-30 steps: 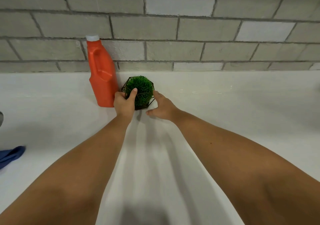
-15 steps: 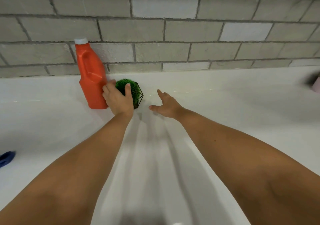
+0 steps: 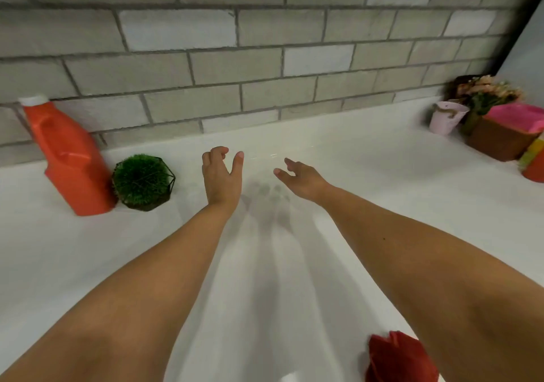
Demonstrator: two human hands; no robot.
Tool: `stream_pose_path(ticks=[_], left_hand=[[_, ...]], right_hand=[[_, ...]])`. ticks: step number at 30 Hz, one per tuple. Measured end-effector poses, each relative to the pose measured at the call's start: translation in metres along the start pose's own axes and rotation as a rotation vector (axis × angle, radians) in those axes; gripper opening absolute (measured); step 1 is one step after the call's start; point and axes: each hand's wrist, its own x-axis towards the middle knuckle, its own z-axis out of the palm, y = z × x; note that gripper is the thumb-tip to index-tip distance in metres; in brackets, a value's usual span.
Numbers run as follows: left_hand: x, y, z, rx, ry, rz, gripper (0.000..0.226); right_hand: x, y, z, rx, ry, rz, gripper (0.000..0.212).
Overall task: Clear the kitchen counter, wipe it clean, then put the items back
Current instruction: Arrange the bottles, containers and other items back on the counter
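Tall orange plastic bottle [image 3: 70, 161], white cap; round green grass plant [image 3: 142, 181] in black wire frame: seemingly touching, set at the grey brick wall [image 3: 206, 66] to free the white counter [image 3: 382, 205]. My left hand [image 3: 220, 175], right hand [image 3: 300, 178]: loosely spread, empty.

Home kitchen: white counter [image 3: 382, 175], brick backsplash [image 3: 265, 66]

Red cloth [image 3: 394, 358] near edge: cut by bottom border, right side behind forearm [image 3: 441, 287]. Brown box [image 3: 497, 142] and red container [image 3: 534, 171] far right: cropped, blurred.
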Motion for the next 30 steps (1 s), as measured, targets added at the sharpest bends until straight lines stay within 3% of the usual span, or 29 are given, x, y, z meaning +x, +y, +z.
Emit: stream_pose_path(ticks=[11,30], left_hand=[[-0.063,0.093,0.136,-0.102,-0.243,0.014,0.033],[-0.18,0.221,0.336,-0.203,-0.485,0.081,0.031]], right_hand=[[-0.051,0.124,-0.103,-0.02,0.206,0.124,0.053],[-0.125,0.339,-0.243,0.001,0.431,0.36,0.046]])
